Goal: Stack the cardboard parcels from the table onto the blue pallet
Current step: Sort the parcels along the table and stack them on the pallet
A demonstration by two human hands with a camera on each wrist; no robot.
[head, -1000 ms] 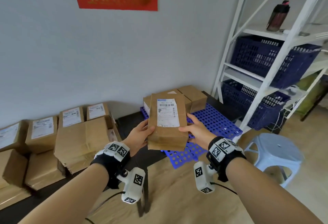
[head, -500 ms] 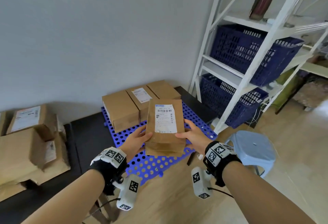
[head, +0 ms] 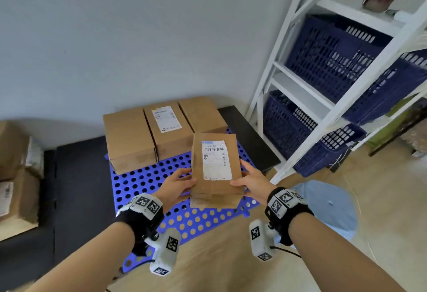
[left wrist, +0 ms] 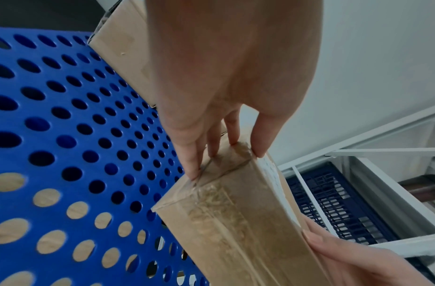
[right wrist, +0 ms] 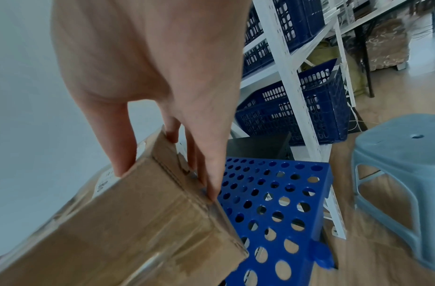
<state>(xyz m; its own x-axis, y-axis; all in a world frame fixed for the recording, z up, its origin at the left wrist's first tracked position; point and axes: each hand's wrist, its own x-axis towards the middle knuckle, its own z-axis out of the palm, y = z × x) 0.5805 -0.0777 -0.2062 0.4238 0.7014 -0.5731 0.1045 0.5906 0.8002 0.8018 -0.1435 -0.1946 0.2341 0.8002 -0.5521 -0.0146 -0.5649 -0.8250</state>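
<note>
I hold a brown cardboard parcel (head: 216, 166) with a white label between both hands, above the right front part of the blue perforated pallet (head: 147, 180). My left hand (head: 178, 186) grips its left side, thumb on top and fingers underneath; my right hand (head: 251, 180) grips its right side the same way. In the left wrist view the fingers (left wrist: 194, 154) press the parcel (left wrist: 236, 222) near its taped end. The right wrist view shows the fingers (right wrist: 211, 174) wrapped round the parcel's (right wrist: 128, 222) edge. Three parcels (head: 161, 129) stand side by side at the pallet's back.
A white rack (head: 342, 97) with dark blue baskets (head: 342, 60) stands to the right. A light blue stool (head: 332, 208) sits on the wooden floor at right front. More parcels (head: 16, 176) lie on the dark table (head: 76, 187) at the far left.
I have turned right from the table toward the pallet, carrying the parcel. The parcel is now lower and over the pallet's right front part.
</note>
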